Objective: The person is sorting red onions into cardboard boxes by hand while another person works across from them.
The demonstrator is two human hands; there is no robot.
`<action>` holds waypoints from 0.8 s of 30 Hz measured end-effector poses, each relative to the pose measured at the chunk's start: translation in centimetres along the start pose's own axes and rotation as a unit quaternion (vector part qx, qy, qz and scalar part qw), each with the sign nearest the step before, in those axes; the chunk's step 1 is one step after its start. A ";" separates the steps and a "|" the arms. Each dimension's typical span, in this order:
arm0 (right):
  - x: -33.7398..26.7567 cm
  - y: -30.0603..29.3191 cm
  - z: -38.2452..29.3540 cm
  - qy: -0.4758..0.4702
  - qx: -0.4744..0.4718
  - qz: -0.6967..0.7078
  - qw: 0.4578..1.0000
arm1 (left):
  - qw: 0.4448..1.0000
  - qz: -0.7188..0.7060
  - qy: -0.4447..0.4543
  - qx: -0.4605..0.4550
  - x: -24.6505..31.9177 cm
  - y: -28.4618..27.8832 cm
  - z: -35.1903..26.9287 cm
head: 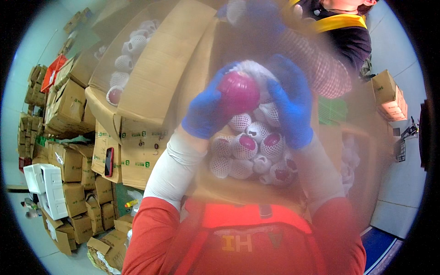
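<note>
My left hand [209,106], in a blue glove, holds a round, glossy purple-red fruit [239,92]. A white foam net sleeve [256,69] lies against the fruit's far side, partly hidden and blurred. My right hand [290,106], also gloved in blue, has its thumb and fingers on the sleeve's right edge. Below both hands, several netted fruits [244,146] lie piled in an open cardboard box [227,188]. Purple skin shows through the mouths of some nets. Haze blurs much of this area.
Across the box, a co-worker's blue-gloved hands [261,17] are near a white net [236,12]. A box flap [161,68] rises at left, before more netted fruits [123,63]. A phone [109,161] lies on cardboard. Stacked cartons [67,103] stand far left.
</note>
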State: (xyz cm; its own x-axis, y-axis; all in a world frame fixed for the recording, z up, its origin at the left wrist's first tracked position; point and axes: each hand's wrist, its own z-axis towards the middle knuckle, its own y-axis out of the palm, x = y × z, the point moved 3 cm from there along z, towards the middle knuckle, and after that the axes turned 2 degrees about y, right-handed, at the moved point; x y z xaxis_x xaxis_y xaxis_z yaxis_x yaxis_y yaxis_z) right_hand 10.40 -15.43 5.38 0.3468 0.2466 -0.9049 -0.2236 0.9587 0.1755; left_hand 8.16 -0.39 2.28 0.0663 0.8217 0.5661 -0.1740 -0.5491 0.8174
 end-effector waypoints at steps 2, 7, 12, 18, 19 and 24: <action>0.2 0.0 -0.3 -0.065 -0.019 -0.108 0.992 | 0.998 0.032 0.043 -0.030 0.1 0.1 0.2; 1.2 0.5 -0.6 0.046 -0.089 -0.166 0.981 | 0.988 0.082 0.125 -0.048 0.1 -0.4 0.5; 2.7 0.9 -0.5 0.062 -0.085 -0.079 0.991 | 0.994 0.074 0.078 -0.012 -0.3 -0.3 0.2; 2.3 0.9 -0.3 -0.040 -0.129 -0.153 0.979 | 0.993 0.111 0.026 0.013 -0.2 -1.0 0.1; 2.1 0.9 -0.2 -0.069 -0.140 -0.175 0.972 | 0.984 0.172 0.054 0.012 -0.4 -1.5 0.3; 1.9 1.0 0.0 -0.095 -0.177 -0.141 0.969 | 0.945 0.300 0.129 0.012 -0.2 -0.8 0.1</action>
State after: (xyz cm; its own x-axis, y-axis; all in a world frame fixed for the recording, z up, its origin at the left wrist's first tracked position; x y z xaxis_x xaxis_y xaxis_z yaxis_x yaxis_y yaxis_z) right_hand 10.88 -14.03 3.83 0.5933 0.0347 -0.8042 -0.3815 0.8918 -0.2430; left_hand 8.42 -0.17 1.55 -0.2802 0.3685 0.8864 -0.0808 -0.9292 0.3607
